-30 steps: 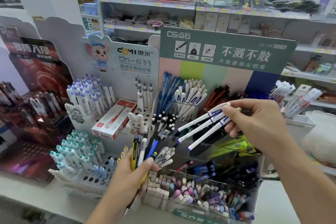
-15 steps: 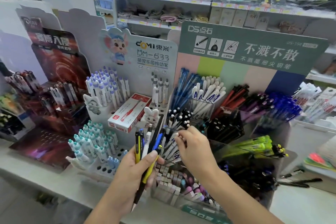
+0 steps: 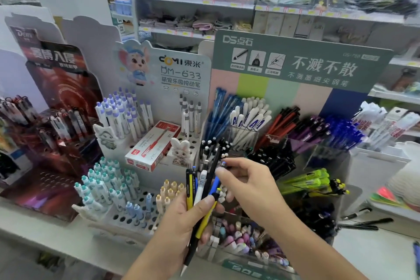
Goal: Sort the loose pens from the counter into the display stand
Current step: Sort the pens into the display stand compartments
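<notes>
Nearest the camera, the left hand [image 3: 181, 218] grips a fanned bunch of loose pens [image 3: 201, 188], thumb curled across them: yellow, white, black and blue barrels, tips pointing down. Just beside it, the right hand [image 3: 245, 182] pinches the top of a blue-capped pen [image 3: 223, 163] from that bunch between thumb and forefinger.

Below the hands, a clear front bin [image 3: 245, 254] of the display stand [image 3: 302, 68] holds pastel erasers and short pens. To the left, a white perforated rack [image 3: 127, 218] carries teal-capped, blue-capped and beige-capped pens upright in its holes, with a red-and-white pen box [image 3: 152, 145] lying on a higher tier.

Further back, clear compartments hold blue pens [image 3: 218, 111], white pens [image 3: 250, 118], red-and-black pens [image 3: 281, 123], purple pens [image 3: 309, 129] and bright blue pens [image 3: 343, 132]. A few black pens [image 3: 363, 223] lie on the surface [image 3: 375, 257] at right.
</notes>
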